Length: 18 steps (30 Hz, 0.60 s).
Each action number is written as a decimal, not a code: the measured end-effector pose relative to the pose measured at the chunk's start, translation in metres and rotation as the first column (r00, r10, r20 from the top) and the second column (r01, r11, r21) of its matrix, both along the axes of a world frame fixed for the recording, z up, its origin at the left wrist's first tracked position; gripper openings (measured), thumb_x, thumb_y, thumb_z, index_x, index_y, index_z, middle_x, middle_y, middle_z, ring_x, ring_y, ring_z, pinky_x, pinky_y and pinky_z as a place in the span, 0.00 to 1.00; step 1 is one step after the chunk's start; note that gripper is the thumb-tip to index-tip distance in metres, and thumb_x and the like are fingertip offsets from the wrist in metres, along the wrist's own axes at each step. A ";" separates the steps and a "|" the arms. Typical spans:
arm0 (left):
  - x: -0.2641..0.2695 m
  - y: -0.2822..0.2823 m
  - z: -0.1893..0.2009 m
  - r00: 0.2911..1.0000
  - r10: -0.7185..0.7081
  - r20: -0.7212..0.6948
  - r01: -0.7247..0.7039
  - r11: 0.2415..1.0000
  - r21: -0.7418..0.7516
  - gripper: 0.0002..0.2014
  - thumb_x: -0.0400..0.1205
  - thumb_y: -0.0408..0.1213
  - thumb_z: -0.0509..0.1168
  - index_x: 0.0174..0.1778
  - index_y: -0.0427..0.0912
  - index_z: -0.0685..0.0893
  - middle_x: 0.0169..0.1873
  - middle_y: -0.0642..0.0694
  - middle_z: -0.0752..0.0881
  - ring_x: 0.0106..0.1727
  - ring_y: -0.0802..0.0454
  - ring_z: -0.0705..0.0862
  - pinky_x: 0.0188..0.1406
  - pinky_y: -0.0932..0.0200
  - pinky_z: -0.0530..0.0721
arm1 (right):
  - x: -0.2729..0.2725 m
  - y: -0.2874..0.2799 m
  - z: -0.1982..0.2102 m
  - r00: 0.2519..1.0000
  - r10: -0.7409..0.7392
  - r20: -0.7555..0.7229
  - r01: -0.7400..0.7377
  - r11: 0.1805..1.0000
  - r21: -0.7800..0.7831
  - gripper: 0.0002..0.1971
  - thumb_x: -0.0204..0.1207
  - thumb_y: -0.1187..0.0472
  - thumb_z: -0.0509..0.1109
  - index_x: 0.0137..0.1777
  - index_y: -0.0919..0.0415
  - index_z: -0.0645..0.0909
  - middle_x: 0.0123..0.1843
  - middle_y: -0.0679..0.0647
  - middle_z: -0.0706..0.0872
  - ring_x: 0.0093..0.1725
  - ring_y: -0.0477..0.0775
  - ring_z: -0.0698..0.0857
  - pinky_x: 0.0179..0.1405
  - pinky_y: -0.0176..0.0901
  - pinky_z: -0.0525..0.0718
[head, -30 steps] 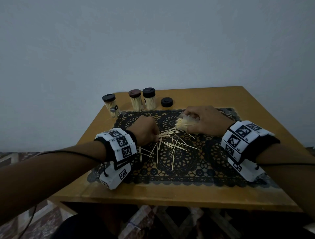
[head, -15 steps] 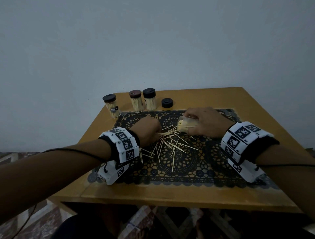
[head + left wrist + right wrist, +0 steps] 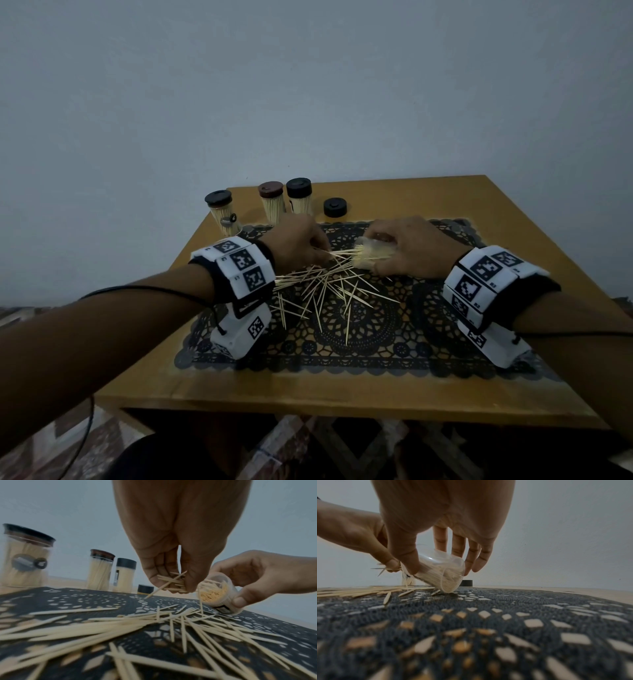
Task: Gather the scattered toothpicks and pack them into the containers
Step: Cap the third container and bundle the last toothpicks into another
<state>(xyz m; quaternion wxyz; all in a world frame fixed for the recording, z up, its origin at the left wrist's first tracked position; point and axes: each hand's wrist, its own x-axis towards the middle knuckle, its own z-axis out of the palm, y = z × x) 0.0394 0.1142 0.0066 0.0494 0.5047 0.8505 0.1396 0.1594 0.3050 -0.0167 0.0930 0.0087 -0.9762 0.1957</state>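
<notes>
Toothpicks [image 3: 329, 291] lie scattered mid-frame on the lace mat [image 3: 376, 346]; the left hand [image 3: 294, 246] pinches a small bundle [image 3: 173, 582], long axes pointing right toward the tilted clear container [image 3: 217, 595] gripped by the right hand [image 3: 407, 250], its mouth facing left just beside the bundle's tips.

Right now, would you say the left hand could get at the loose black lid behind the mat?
Probably yes: the left hand is nearby and nothing stands between it and the loose black lid, but it grips a toothpick bunch it must release first.

Left hand [image 3: 173, 555] pinches toothpicks [image 3: 173, 582] beside tilted container [image 3: 217, 595]; right hand [image 3: 260, 577] grips it.
</notes>
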 end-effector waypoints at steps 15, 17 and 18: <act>0.014 0.022 -0.003 0.996 -0.006 0.086 -0.021 0.951 0.308 0.10 0.78 0.30 0.70 0.53 0.38 0.81 0.46 0.46 0.86 0.47 0.53 0.84 0.45 0.61 0.81 | -0.002 0.001 -0.002 1.000 -0.022 -0.016 0.021 0.999 -0.032 0.24 0.65 0.53 0.82 0.60 0.56 0.83 0.50 0.50 0.85 0.46 0.51 0.83 0.43 0.42 0.79; 0.008 0.016 -0.005 0.992 0.077 0.101 -0.099 0.966 0.237 0.12 0.81 0.32 0.67 0.60 0.40 0.80 0.52 0.45 0.85 0.53 0.50 0.83 0.50 0.58 0.79 | -0.003 0.002 -0.003 0.999 -0.021 -0.033 0.020 0.999 -0.033 0.24 0.65 0.53 0.82 0.60 0.57 0.83 0.51 0.50 0.86 0.47 0.51 0.83 0.44 0.42 0.79; 0.006 0.014 -0.007 0.988 0.102 0.118 -0.122 0.976 0.181 0.14 0.81 0.32 0.65 0.63 0.40 0.79 0.55 0.44 0.85 0.56 0.48 0.82 0.53 0.57 0.80 | -0.003 0.003 -0.003 0.999 -0.020 -0.043 0.018 0.999 -0.035 0.24 0.65 0.52 0.82 0.60 0.57 0.83 0.52 0.51 0.86 0.47 0.51 0.83 0.44 0.43 0.80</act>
